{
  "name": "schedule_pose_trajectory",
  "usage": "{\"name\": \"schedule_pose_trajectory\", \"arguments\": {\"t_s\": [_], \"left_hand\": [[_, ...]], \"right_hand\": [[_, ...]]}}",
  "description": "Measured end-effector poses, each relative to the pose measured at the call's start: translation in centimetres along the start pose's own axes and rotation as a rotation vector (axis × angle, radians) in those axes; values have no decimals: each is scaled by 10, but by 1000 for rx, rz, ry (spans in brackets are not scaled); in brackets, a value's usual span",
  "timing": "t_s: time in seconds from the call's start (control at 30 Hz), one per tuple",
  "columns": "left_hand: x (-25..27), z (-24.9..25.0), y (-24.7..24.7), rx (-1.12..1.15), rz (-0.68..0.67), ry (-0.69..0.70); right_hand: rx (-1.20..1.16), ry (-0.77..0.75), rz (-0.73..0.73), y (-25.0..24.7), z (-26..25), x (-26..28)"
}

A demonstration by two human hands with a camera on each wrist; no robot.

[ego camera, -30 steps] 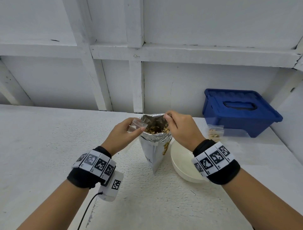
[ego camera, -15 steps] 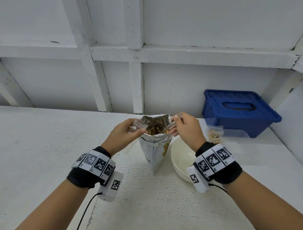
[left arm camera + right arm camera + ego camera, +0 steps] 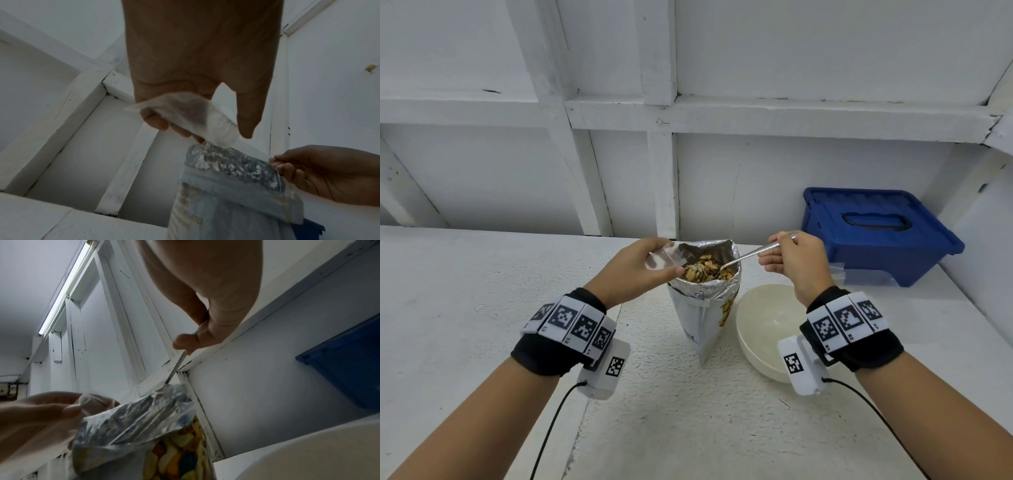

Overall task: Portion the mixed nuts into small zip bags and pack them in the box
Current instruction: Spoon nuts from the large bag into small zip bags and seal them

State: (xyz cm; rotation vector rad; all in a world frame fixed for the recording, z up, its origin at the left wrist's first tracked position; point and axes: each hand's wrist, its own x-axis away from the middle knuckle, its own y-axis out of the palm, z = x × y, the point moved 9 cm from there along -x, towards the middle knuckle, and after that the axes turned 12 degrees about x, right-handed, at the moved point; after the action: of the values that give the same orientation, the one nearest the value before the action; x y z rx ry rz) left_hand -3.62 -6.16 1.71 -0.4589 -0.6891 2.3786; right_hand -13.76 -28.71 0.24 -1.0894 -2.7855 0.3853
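Mixed nuts point(image 3: 705, 270) fill the open mouth of a foil pouch point(image 3: 703, 318) that stands upright on the white tabletop point(image 3: 465, 308), between the person's two hands. The right hand point(image 3: 796, 262) pinches the handle of a metal spoon point(image 3: 748, 255) between thumb and curled fingers, the handle slanting down from that hand so that the bowl of the spoon sits among the nuts at the pouch's right rim. The left hand point(image 3: 635, 270) holds a small clear zip bag point(image 3: 662, 258) pinched between thumb and fingers, its mouth tipped toward the pouch and lying just at the pouch's left rim; in the left wrist view the zip bag point(image 3: 189, 116) meets the crumpled foil top, though whether they touch cannot be told. In the right wrist view the spoon point(image 3: 176, 366) runs from the fingertips down behind the foil edge, and printed nuts show on the pouch's front.

A pale empty bowl point(image 3: 760, 329) rests on the tabletop just under the right wrist, beside the pouch. Beyond the right hand, well apart from it, a blue box point(image 3: 876, 233) with its lid on sits against the white panelled wall point(image 3: 722, 171), with clear bags point(image 3: 859, 275) lying in front of it. Both wrists wear black bands with printed markers and small white camera units.
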Motion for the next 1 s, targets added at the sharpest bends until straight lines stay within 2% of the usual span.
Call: {"name": "schedule_pose_trajectory", "arguments": {"t_s": [0.13,0.33,0.6,1.0], "left_hand": [[-7,1,5,-135,-89,-10],[-13,10,13,-203,-157,2],[-19,18,22,-151,-161,29],[-20,12,32,-23,-158,-20]], "right_hand": [[-32,-31,8,-9,-9,-2],[-40,-51,37,-20,-17,-5],[-73,-51,11,-14,-22,-3],[-79,-102,-101,14,-32,9]]}}
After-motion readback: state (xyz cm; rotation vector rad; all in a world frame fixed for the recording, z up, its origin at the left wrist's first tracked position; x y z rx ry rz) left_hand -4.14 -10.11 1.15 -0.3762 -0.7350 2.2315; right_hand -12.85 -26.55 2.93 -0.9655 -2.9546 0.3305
